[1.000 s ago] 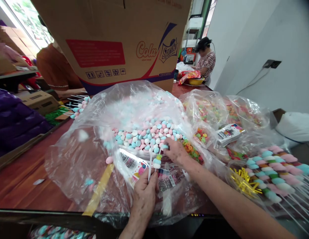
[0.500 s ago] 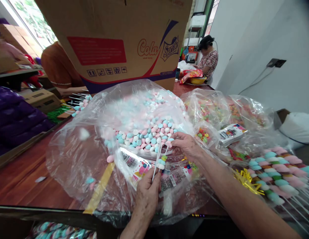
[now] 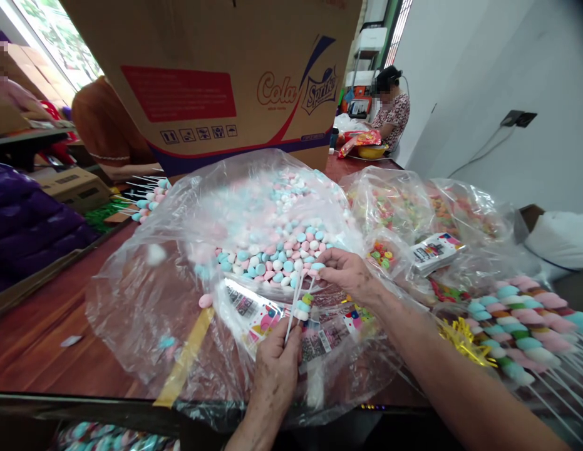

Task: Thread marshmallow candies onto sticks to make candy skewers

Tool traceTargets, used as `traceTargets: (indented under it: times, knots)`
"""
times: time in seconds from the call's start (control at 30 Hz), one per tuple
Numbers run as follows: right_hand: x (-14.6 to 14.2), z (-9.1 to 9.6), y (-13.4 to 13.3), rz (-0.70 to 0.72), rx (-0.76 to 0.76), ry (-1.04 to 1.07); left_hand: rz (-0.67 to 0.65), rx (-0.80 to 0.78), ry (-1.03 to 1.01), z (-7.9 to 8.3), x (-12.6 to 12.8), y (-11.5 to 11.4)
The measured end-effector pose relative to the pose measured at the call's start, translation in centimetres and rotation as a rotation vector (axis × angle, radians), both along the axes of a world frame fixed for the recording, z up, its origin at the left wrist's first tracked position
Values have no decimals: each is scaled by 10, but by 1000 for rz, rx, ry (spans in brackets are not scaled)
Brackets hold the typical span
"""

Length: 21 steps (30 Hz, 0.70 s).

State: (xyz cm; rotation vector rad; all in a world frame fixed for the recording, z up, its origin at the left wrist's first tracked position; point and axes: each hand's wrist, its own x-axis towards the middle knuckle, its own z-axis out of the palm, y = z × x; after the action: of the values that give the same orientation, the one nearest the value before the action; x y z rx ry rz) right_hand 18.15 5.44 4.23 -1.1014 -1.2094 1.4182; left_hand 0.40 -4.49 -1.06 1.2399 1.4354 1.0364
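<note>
On my feed, the left hand's point(image 3: 278, 362) grip is closed around white sticks point(image 3: 294, 305), its fingers hiding their lower ends; threaded candies point(image 3: 303, 308) sit just above the fist. The right hand's point(image 3: 350, 275) grip is pinched on a blue marshmallow point(image 3: 317, 267), partly covered by fingertips, near the stick tips. Beyond, clear plastic point(image 3: 131, 294) blurs the marshmallow pile point(image 3: 279, 260) on the tabletop point(image 3: 23, 351); the frame cuts off the carton's point(image 3: 192, 37) top.

Two hands point(image 3: 277, 362), one held candy skewer point(image 3: 302, 309), three co-workers point(image 3: 395, 119)
</note>
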Motion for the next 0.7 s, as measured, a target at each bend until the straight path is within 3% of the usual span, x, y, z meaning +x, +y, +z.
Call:
traceTargets:
  times: [0.57, 0.7]
  knots:
    - [-1, -17, -19, -50, 471, -592, -3, 22, -26, -2, 0, 0]
    - [-1, -17, -22, -50, 653, -727, -15, 22, -19, 0, -1, -2]
